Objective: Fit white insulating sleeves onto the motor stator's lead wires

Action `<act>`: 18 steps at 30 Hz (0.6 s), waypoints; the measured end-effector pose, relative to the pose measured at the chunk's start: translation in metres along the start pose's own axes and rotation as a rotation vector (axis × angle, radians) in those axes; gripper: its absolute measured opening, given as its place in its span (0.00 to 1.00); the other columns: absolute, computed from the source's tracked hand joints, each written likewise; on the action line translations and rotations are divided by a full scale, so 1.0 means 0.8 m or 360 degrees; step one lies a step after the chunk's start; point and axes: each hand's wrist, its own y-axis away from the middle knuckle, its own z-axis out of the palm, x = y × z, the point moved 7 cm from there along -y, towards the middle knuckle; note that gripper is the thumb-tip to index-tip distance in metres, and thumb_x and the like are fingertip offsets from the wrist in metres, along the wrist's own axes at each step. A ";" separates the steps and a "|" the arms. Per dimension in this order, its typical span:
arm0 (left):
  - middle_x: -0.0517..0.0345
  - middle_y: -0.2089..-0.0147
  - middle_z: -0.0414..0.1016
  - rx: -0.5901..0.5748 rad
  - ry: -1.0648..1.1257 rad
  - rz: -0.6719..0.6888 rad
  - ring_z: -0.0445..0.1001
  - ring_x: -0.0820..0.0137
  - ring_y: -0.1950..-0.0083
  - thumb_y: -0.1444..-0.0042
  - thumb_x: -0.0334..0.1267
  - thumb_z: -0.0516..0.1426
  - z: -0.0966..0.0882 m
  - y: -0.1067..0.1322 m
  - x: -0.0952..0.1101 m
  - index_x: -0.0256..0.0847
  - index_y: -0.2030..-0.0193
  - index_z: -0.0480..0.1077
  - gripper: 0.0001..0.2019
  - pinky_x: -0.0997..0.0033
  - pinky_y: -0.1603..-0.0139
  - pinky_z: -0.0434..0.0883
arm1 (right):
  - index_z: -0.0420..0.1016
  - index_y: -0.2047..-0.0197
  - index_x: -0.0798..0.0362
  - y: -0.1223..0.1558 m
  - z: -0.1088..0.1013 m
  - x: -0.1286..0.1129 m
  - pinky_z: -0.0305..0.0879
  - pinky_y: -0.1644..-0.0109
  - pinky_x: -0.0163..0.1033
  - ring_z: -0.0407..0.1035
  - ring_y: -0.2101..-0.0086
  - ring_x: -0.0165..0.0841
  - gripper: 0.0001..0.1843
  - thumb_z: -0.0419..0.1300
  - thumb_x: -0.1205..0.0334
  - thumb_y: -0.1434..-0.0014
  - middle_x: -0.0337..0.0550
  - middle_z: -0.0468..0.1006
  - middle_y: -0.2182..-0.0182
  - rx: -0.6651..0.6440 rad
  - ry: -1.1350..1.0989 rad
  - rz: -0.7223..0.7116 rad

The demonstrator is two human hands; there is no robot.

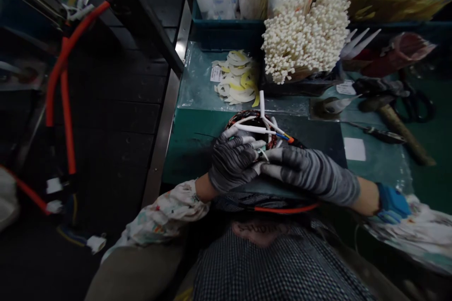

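A ring of copper windings (pixel 243 116), which looks like a motor stator, lies in front of me on the bench. White sleeves (pixel 262 103) and thin coloured wires (pixel 280 135) rise from it. My left hand (pixel 233 162), in a grey striped glove, is wrapped over the ring's near left side. From the right, my right hand (pixel 307 167), gloved alike, meets it with fingers pinched at a white cord (pixel 263 154) on the near edge. Fingers hide that part of the ring. A red-sleeved cable (pixel 286 209) lies across my lap.
White insulation pieces (pixel 238 80) lie on plastic behind the ring, beside a bundle of white sticks or tubes (pixel 303 33). To the right are a hammer (pixel 406 131), scissors (pixel 416 103) and a white-tipped bottle (pixel 339 103). Red cables (pixel 58 80) hang at the left, past the metal bench edge (pixel 162 136).
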 end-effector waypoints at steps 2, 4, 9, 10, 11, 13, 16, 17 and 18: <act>0.63 0.52 0.88 -0.0017 0.0021 -0.0012 0.85 0.65 0.48 0.31 0.45 0.60 -0.002 -0.001 0.000 0.47 0.54 0.75 0.06 0.51 0.26 0.70 | 0.85 0.48 0.47 0.006 0.000 0.006 0.83 0.53 0.38 0.84 0.59 0.36 0.12 0.59 0.60 0.25 0.44 0.88 0.56 0.0064 0.0100 0.0024; 0.63 0.53 0.88 -0.0044 0.0025 -0.0016 0.86 0.65 0.49 0.33 0.42 0.62 -0.002 -0.002 0.000 0.48 0.53 0.75 0.05 0.50 0.26 0.70 | 0.85 0.47 0.47 0.011 0.000 0.002 0.83 0.49 0.40 0.83 0.58 0.36 0.12 0.59 0.64 0.26 0.43 0.88 0.57 0.0116 0.0234 -0.0105; 0.63 0.52 0.88 -0.0042 0.0037 -0.0038 0.86 0.64 0.49 0.35 0.40 0.65 -0.002 -0.004 0.000 0.46 0.55 0.74 0.05 0.47 0.27 0.70 | 0.83 0.49 0.51 0.015 0.002 -0.033 0.81 0.43 0.42 0.82 0.51 0.35 0.13 0.56 0.69 0.25 0.46 0.88 0.50 0.0087 0.0466 -0.0655; 0.63 0.52 0.88 -0.0037 0.0038 -0.0048 0.86 0.65 0.49 0.34 0.40 0.65 -0.002 -0.004 -0.001 0.46 0.56 0.74 0.05 0.47 0.27 0.70 | 0.83 0.48 0.51 0.012 0.000 -0.031 0.81 0.42 0.40 0.82 0.51 0.33 0.13 0.56 0.68 0.24 0.45 0.88 0.49 0.0088 0.0382 -0.0564; 0.64 0.52 0.88 -0.0031 0.0042 -0.0051 0.86 0.65 0.50 0.33 0.42 0.64 -0.002 -0.004 -0.001 0.46 0.56 0.74 0.05 0.48 0.28 0.71 | 0.82 0.46 0.50 0.009 -0.001 -0.026 0.80 0.42 0.38 0.82 0.51 0.33 0.14 0.55 0.68 0.24 0.45 0.88 0.49 0.0080 0.0320 -0.0451; 0.65 0.54 0.88 -0.0031 0.0045 -0.0043 0.86 0.66 0.51 0.32 0.44 0.63 -0.001 -0.003 -0.001 0.47 0.54 0.74 0.06 0.49 0.29 0.71 | 0.82 0.42 0.49 0.010 0.002 -0.017 0.80 0.40 0.39 0.82 0.49 0.34 0.16 0.56 0.68 0.24 0.45 0.88 0.49 0.0059 0.0401 -0.0321; 0.64 0.54 0.88 -0.0062 0.0018 -0.0035 0.86 0.65 0.50 0.32 0.43 0.61 0.000 -0.003 -0.001 0.48 0.48 0.75 0.08 0.49 0.27 0.71 | 0.82 0.40 0.46 0.021 0.012 -0.014 0.81 0.38 0.48 0.82 0.47 0.39 0.19 0.56 0.71 0.26 0.45 0.88 0.48 0.0034 0.0790 -0.0484; 0.64 0.53 0.88 -0.0082 0.0007 -0.0045 0.85 0.65 0.49 0.32 0.42 0.60 0.001 -0.003 -0.002 0.49 0.47 0.75 0.09 0.49 0.26 0.70 | 0.82 0.40 0.47 0.024 0.014 -0.014 0.81 0.39 0.49 0.82 0.48 0.40 0.20 0.56 0.71 0.27 0.46 0.88 0.48 0.0031 0.0863 -0.0541; 0.64 0.52 0.88 -0.0094 0.0002 -0.0057 0.85 0.65 0.49 0.33 0.41 0.60 0.001 -0.002 -0.002 0.49 0.47 0.75 0.09 0.48 0.25 0.69 | 0.82 0.41 0.48 0.027 0.014 -0.016 0.82 0.41 0.50 0.82 0.49 0.40 0.19 0.56 0.72 0.27 0.48 0.88 0.49 0.0042 0.0884 -0.0593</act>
